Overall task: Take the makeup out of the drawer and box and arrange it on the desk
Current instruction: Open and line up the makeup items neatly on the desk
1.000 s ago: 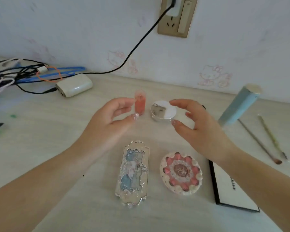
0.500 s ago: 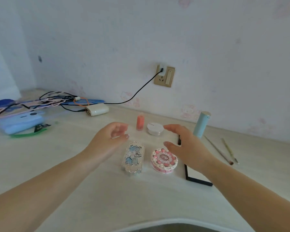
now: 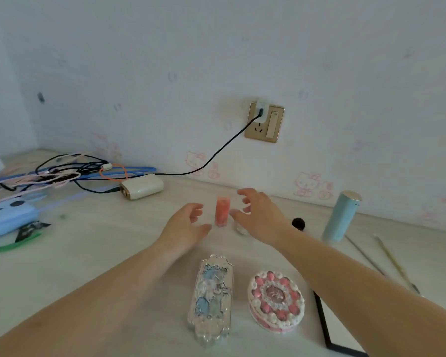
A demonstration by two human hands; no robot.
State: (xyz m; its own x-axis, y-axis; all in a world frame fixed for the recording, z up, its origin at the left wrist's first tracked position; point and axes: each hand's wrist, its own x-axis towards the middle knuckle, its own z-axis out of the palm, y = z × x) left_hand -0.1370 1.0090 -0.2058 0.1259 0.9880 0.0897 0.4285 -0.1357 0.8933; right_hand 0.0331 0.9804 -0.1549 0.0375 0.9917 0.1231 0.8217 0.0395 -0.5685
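A small orange-pink tube [image 3: 222,211] stands upright on the pale desk [image 3: 88,253]. My left hand [image 3: 186,228] hovers just left of it, fingers loosely curved and holding nothing. My right hand [image 3: 262,216] reaches over the round white jar [image 3: 238,229], which it mostly hides, fingers spread and empty. Nearer me lie an ornate silver and blue palette [image 3: 211,297] and a round pink cake-shaped compact [image 3: 276,301]. A black-edged white palette [image 3: 335,328] lies partly under my right forearm.
A pale blue cylinder [image 3: 341,219] stands at the right, with two thin brushes [image 3: 386,256] beyond it. A white power bank [image 3: 142,186] and tangled cables [image 3: 62,171] sit at the back left, a blue case [image 3: 5,220] at far left. A wall socket [image 3: 264,122] holds a plug.
Both hands have moved forward toward the back of the desk, now flanking the orange-pink tube; the right hand now covers the white jar. The camera has come closer.
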